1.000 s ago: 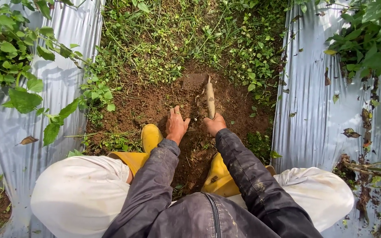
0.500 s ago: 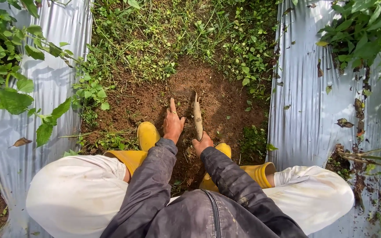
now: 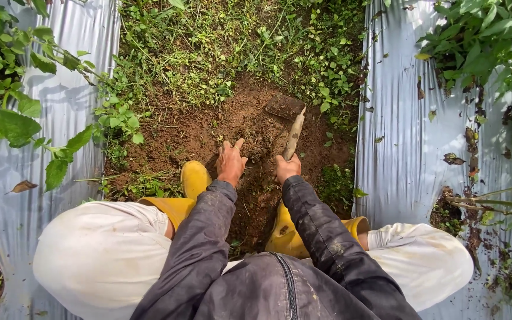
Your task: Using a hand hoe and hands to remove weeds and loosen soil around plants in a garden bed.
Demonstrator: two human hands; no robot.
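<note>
Wooden-handled hoe (image 3: 292,131) sits clamped in the right hand (image 3: 287,168), its blade (image 3: 284,106) dug into the brown soil (image 3: 208,133) ahead. Left hand (image 3: 231,162) lies flat on the dirt, fingers spread (holding nothing), just beside a yellow boot (image 3: 195,178). Weeds (image 3: 232,41) border the patch; silver plastic mulch (image 3: 410,142) flanks both sides.

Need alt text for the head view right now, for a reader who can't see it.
A squatting person's right hand grips a wooden-handled hoe, its blade in bare brown soil, while the left hand rests flat on the dirt. Yellow boots, white trousers and dark sleeves frame the patch, with weeds ahead and silver plastic mulch on both sides.
</note>
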